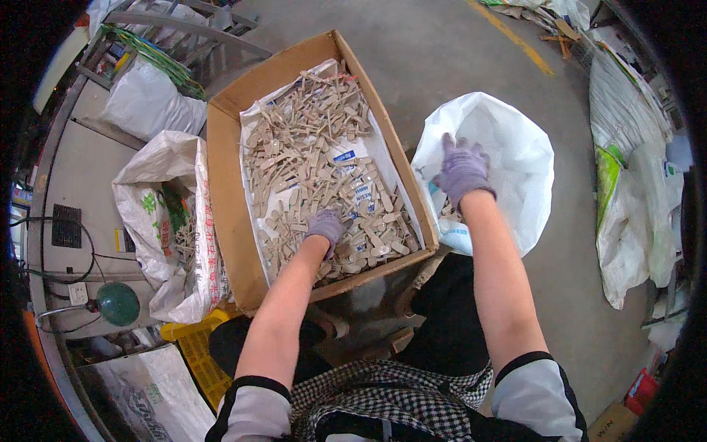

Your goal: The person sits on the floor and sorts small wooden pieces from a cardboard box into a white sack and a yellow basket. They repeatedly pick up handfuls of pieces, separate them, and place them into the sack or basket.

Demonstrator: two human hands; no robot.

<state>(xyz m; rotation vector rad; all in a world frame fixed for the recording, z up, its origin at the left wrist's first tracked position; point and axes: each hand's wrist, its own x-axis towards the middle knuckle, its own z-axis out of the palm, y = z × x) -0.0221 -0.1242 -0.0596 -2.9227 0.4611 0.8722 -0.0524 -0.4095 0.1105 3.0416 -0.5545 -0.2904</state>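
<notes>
A cardboard box [223,193], lined with a white printed sack, holds a heap of small beige plastic parts [293,138], many flat and paddle-shaped. My left hand [327,227], in a greyish-purple glove, reaches into the heap near the box's front. Its fingertips are partly hidden among the parts, so whether it grips any is unclear. To the right of the box stands a white woven sack [519,160] with its mouth spread wide. My right hand [465,168], gloved alike, is over the sack's opening with fingers apart and nothing visible in it. A few beige parts [452,210] show below that hand.
Left of the box, a printed woven sack [160,166] contains more parts and something green. A yellow plastic crate [207,359] sits at lower left, near a round green object [117,304] on a curved metal arm. White sacks [624,177] line the right side.
</notes>
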